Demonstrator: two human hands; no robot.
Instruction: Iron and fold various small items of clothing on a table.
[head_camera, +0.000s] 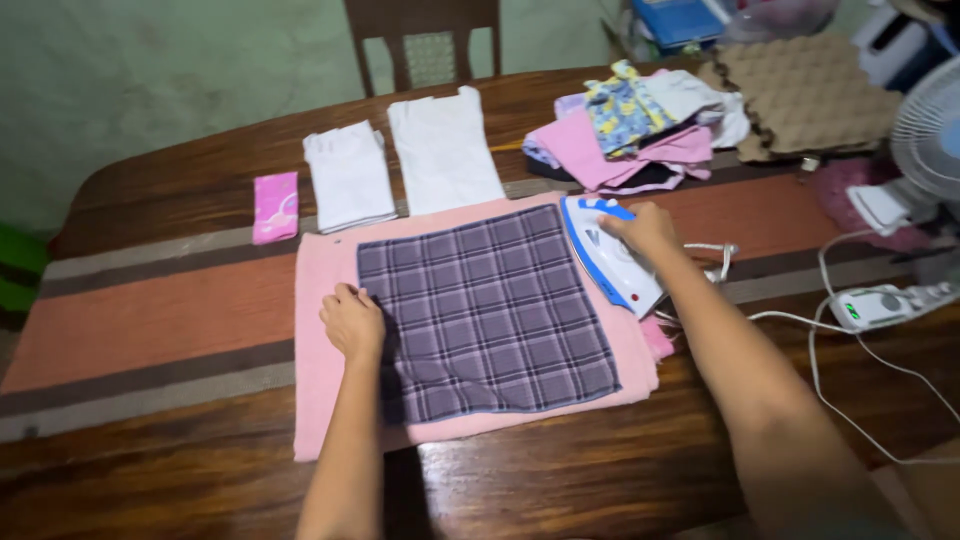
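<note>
Dark wood makes up the tabletop (600, 480), crossed by a striped runner (150, 330) in rust, brown and cream, with a pale green wall behind.

Our left hand (352, 322) rests on the left edge of the purple plaid cloth (485, 310), fingers curled under and pressed together, pinning that edge down. Our right hand (645, 228) is closed around the handle of the white and blue iron (608, 255), which sits on the cloth's upper right corner and reaches just past its right edge. The plaid cloth lies spread flat in the middle of a pink towel (320, 400) that serves as a pad beneath it.

Beyond the towel, along the far side, we see what looks finished: a small folded pink piece (275, 207), a folded white garment (348, 177) and a longer folded white garment (443, 147), laid side by side. To the right of them sits a loose heap of mixed clothes (625, 140), pink, yellow-patterned and white, which we judge is not yet pressed. So a few pieces are done, one is under the iron, and the heap is left.

Farther right lie a brown egg tray (805, 95), a white power strip (885, 303) with cords, and part of a fan (930, 130). A wooden chair (425, 40) stands at the far edge.
</note>
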